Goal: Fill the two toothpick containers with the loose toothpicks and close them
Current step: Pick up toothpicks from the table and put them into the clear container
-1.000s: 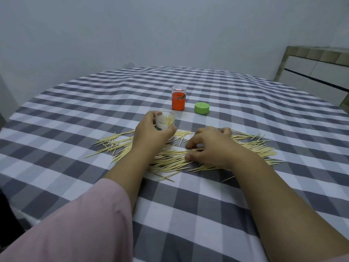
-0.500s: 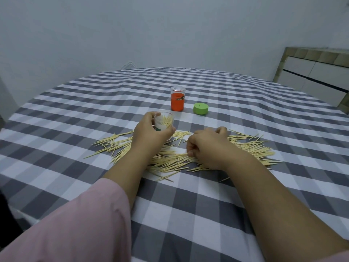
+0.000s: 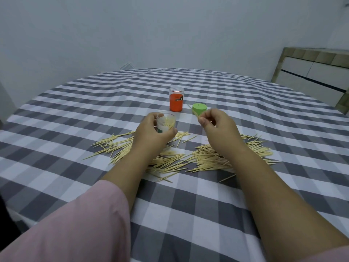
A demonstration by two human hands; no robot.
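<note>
Between right fingertips (image 3: 203,121), toothpick (image 3: 194,112) slants up-left.

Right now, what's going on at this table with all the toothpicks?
A person is refilling toothpick containers. The left hand holds a clear container, partly filled and open. The right hand pinches a toothpick lifted from the loose toothpicks scattered on the checked tablecloth. Behind stand an orange container and a green lid, both untouched.
</note>
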